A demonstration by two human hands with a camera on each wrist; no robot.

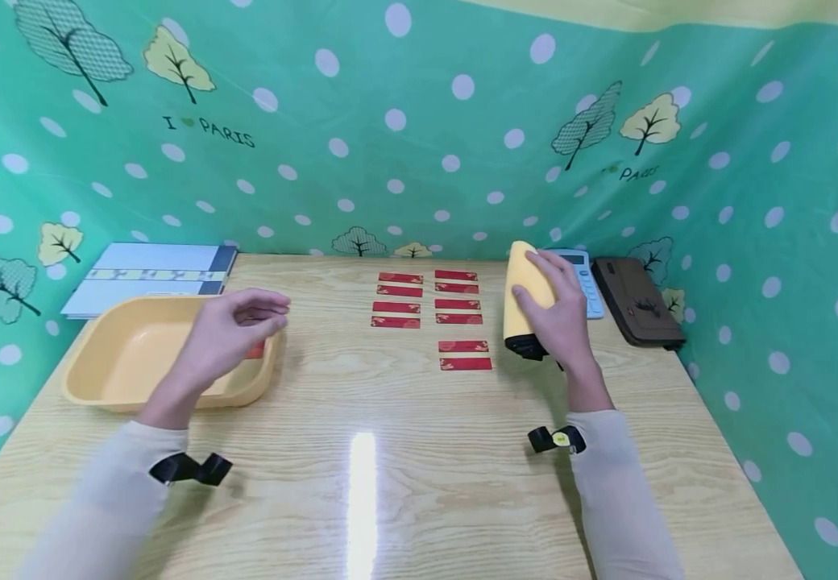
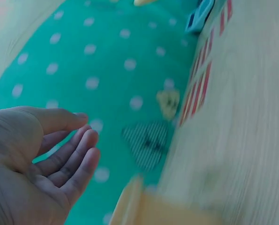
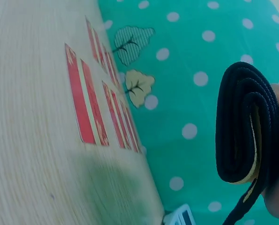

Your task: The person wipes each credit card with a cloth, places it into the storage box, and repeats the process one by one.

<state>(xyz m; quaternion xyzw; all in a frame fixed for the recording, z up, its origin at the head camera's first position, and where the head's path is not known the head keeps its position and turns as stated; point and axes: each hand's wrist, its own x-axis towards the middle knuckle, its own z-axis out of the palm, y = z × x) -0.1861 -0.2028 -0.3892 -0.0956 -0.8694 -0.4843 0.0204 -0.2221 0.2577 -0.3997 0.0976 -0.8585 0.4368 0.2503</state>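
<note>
My right hand (image 1: 560, 310) grips a rolled-up yellow cloth (image 1: 525, 286) with a black edge, raised over the right side of the table. The right wrist view shows the black layers of the roll (image 3: 237, 126) end-on. My left hand (image 1: 226, 334) hovers over the right side of a pale orange plastic basin (image 1: 78, 379), fingers loosely bent and holding nothing. Partly behind that hand, a bit of something red (image 1: 255, 351) shows inside the basin. Red strips (image 1: 396, 308) with pale gold print lie in pairs across the middle of the table, left of the roll.
Blue-and-white folders (image 1: 151, 270) lie behind the basin at the back left. A light blue calculator (image 1: 589, 290) and a dark brown zipped case (image 1: 636, 302) are at the back right. Green dotted fabric (image 1: 419, 121) hangs around the wooden table (image 1: 419, 499).
</note>
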